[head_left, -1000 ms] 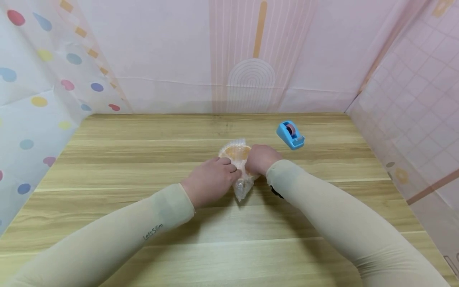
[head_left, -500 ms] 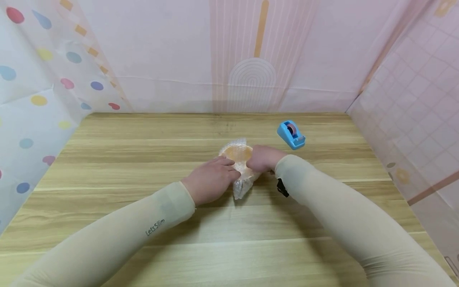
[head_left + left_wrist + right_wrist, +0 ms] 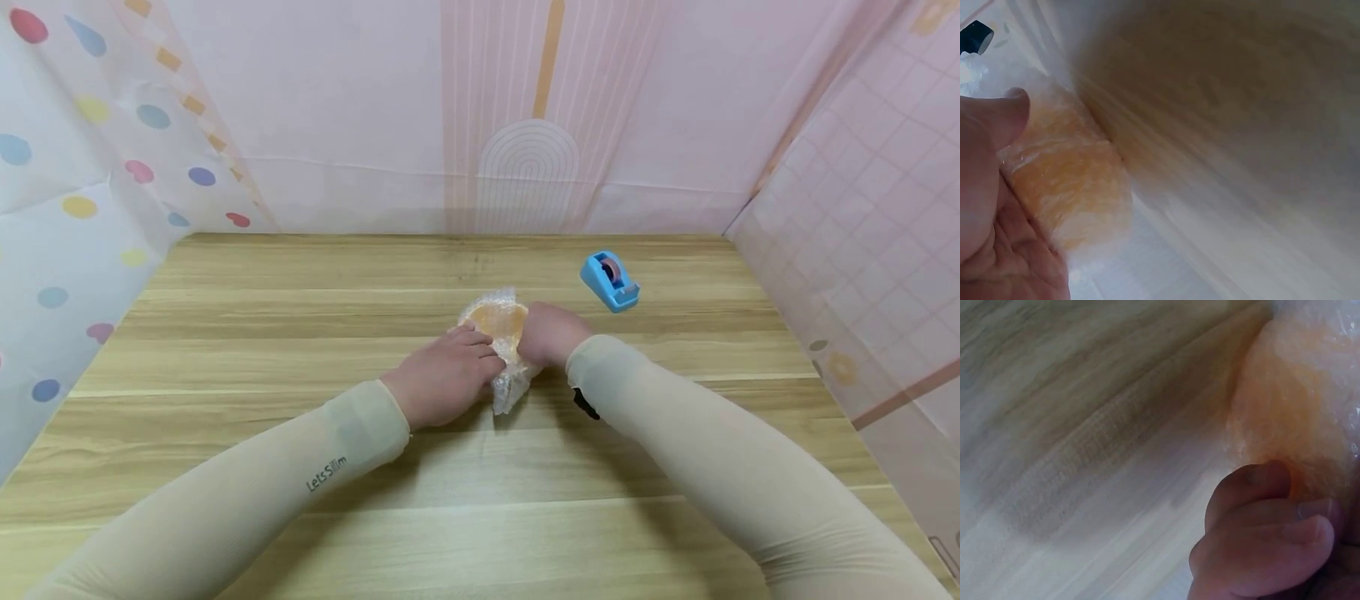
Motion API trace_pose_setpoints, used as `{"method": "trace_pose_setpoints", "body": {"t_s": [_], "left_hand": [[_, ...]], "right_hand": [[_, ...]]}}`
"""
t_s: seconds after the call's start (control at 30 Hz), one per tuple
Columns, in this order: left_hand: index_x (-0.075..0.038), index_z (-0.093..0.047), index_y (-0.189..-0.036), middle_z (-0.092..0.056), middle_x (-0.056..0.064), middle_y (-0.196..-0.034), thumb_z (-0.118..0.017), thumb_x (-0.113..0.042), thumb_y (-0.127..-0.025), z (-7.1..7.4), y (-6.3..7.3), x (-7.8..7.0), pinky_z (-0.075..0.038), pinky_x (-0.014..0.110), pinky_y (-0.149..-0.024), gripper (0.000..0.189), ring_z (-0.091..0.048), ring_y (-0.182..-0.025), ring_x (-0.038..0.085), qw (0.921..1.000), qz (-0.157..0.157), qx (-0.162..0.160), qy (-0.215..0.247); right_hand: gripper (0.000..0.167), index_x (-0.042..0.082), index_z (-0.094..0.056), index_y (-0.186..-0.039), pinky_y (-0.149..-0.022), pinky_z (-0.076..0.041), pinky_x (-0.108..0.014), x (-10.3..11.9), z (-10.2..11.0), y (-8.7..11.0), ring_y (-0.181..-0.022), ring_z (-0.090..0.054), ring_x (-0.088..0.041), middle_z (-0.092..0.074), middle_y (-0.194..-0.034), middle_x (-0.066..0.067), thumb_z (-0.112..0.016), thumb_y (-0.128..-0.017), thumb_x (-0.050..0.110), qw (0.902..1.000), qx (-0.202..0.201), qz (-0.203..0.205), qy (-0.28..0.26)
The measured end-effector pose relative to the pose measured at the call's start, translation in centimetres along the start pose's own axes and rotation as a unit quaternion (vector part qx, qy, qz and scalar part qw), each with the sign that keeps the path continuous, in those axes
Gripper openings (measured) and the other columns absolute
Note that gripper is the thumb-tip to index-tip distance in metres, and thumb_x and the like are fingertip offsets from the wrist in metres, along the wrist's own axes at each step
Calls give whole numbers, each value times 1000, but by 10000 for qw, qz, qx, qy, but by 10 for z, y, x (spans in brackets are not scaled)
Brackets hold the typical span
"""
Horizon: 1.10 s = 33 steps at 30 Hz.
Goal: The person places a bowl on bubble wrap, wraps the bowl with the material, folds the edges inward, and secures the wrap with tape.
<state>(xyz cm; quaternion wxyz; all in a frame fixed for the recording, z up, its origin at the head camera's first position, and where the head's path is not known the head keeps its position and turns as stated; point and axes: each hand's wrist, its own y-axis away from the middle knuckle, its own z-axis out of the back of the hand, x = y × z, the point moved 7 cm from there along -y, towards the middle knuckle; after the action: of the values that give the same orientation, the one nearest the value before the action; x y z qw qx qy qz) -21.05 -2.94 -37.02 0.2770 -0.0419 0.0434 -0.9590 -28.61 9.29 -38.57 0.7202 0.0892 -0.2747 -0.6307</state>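
An orange object in clear bubble wrap [image 3: 498, 321] lies at the middle of the wooden table; its exact kind is blurred by the wrap. My left hand [image 3: 444, 375] holds the bundle's left side, fingers over the top. In the left wrist view the thumb [image 3: 1013, 115] presses on the wrap [image 3: 1079, 181]. On the opposite side my right hand [image 3: 553, 335] grips the bundle, its curled fingers [image 3: 1260, 519] against the orange part [image 3: 1291, 406]. A crumpled tail of wrap [image 3: 510, 392] sticks out toward me.
A blue tape dispenser [image 3: 611, 282] with a pinkish roll stands behind and right of the right hand. Patterned cloth walls [image 3: 337, 125] close off the table [image 3: 262, 317] at the back and both sides.
The right hand has shifted slightly right, then back left, staying at the bundle. The left hand has barely moved. The near tail of wrap has changed shape a little.
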Motion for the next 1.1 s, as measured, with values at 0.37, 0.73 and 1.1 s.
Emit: {"method": "trace_pose_setpoints", "body": {"t_s": [0.37, 0.73, 1.1], "left_hand": [[-10, -74, -101, -68, 6, -98, -59, -1, -97, 1, -2, -1, -46, 41, -106, 18, -56, -96, 28, 9994, -63, -277, -175], [-9, -72, -109, -72, 6, -107, -55, 1, -99, -3, -2, 1, -40, 53, -122, 22, -62, -115, 31, 9999, -39, -115, -52], [-9, -66, -109, -69, 6, -106, -69, -26, -100, -4, -2, 0, -35, 55, -125, 19, -60, -116, 31, 9998, 13, -61, 203]], "right_hand": [[37, -2, -53, -129, -51, -41, -27, -5, -1, 1, -58, -49, -15, -59, -88, -7, -56, -102, 24, 9992, 231, -89, -321], [57, -10, -41, -145, -50, -41, -25, -5, -2, 2, -57, -48, -14, -60, -100, -13, -56, -94, 10, 9985, 350, 12, -430], [53, -8, -44, -142, -55, -46, -26, -4, -4, 3, -67, -57, -17, -64, -98, -11, -57, -97, 16, 9997, 34, -229, -17]]}}
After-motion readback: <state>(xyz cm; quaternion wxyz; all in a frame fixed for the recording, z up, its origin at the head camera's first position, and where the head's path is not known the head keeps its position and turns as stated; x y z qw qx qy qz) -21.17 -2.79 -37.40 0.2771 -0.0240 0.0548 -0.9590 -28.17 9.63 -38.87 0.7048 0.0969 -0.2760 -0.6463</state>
